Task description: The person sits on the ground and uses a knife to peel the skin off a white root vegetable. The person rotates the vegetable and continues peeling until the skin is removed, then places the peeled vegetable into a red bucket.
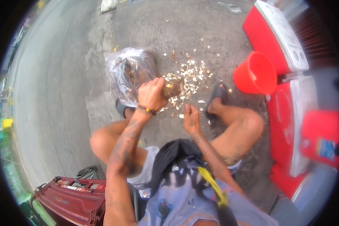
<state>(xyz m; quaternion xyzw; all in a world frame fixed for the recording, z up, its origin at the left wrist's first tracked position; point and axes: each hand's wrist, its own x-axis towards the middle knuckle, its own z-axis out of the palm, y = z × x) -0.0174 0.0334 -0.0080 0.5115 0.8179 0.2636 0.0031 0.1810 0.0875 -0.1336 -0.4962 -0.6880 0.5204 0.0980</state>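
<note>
My left hand (152, 94) grips a rough brown root vegetable (171, 88) above the pavement. A thin edge shows at the root's right end; whether it is a blade is unclear. Lower right of the root, apart from it, my right hand (191, 117) has curled fingers and a raised thumb; whether it holds anything is hidden. Pale peelings (191, 80) lie scattered on the ground beyond both hands and below the root. An open clear plastic bag (144, 60) with brown pieces inside stands just beyond my left hand.
My feet in dark sandals (217, 97) stand either side of the peelings. A tilted red bucket (243, 75) is at the right, beside red coolers with white lids (285, 34). A maroon panel (73, 200) with a coiled dark cord (86, 173) is at lower left.
</note>
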